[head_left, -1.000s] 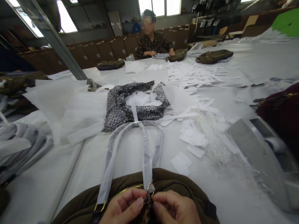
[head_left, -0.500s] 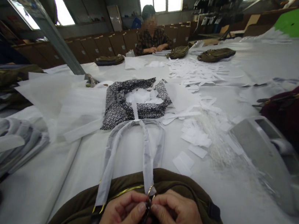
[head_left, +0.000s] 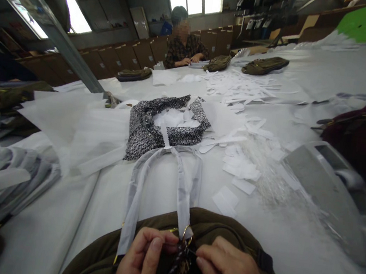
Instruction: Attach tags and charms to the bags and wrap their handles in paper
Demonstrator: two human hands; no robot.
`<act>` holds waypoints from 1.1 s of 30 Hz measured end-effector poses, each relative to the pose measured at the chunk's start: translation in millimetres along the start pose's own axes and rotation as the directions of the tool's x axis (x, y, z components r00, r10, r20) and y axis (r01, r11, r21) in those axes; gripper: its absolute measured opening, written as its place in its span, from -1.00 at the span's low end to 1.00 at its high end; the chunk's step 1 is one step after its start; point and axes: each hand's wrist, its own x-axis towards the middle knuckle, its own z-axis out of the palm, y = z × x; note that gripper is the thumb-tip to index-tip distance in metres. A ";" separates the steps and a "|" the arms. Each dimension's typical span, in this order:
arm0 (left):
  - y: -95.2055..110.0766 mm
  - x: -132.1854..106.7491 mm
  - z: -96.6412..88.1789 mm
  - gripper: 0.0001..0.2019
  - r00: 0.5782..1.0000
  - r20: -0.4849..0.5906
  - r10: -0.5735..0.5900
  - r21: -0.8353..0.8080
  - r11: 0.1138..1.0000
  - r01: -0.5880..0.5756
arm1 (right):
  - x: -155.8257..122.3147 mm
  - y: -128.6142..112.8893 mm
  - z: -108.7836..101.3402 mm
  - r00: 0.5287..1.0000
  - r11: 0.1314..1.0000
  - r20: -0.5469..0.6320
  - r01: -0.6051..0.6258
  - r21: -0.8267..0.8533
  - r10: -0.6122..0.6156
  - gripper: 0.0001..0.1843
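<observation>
On the surface (head_left: 107, 210), I see the bag (head_left: 231, 229) nearest my camera. Above it, I cannot tell what my left hand (head_left: 140, 260) holds; between it and my right hand (head_left: 235, 271), the tassel (head_left: 178, 269) hangs below a ring (head_left: 184, 233), the right pinching a thin cord (head_left: 192, 251).

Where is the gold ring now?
Low centre in the head view, the gold ring is between the left hand and right hand, above the dark charm.

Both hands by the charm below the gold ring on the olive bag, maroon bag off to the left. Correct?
One slip: the head view shows the maroon bag off to the right. The left hand and right hand are indeed by the charm below the gold ring on the olive bag.
</observation>
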 end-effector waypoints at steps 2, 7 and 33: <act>-0.2 2.1 -0.5 -0.70 0.999 -0.013 -0.048 -0.100 0.994 0.047 | -1.6 1.9 -4.0 1.000 1.000 -0.018 0.004 -0.012 -0.004 -0.70; 3.7 5.2 -1.1 -0.73 0.998 0.067 0.019 -0.009 1.000 -0.018 | 2.6 -3.4 -12.0 0.995 0.990 -0.089 -0.023 0.142 0.036 -0.80; 18.9 18.3 17.1 -0.66 0.909 0.416 0.023 0.393 0.897 -0.203 | -1.8 -13.3 -16.4 0.980 0.724 0.044 -0.173 0.668 0.195 -0.69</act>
